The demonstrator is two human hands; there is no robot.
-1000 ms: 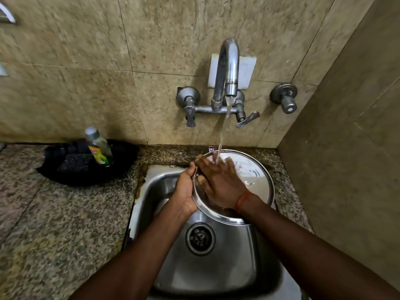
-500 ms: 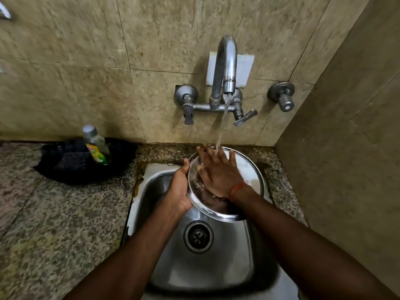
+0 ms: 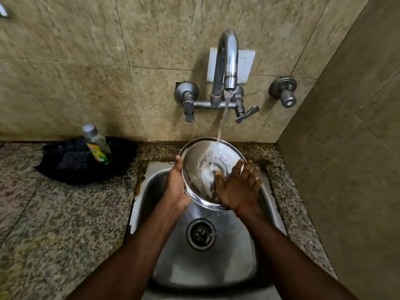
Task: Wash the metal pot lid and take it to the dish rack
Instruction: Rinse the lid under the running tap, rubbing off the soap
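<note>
Steel pot lid, thin, rigid and likely slippery wet, tilts over the sink under running water, left hand clasping its rim, right hand spread flat against it.

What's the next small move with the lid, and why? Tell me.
Probably sweep the right hand back across the lid, since it sits at the right edge while the water hits the middle and the left hand grips the left rim.
</note>
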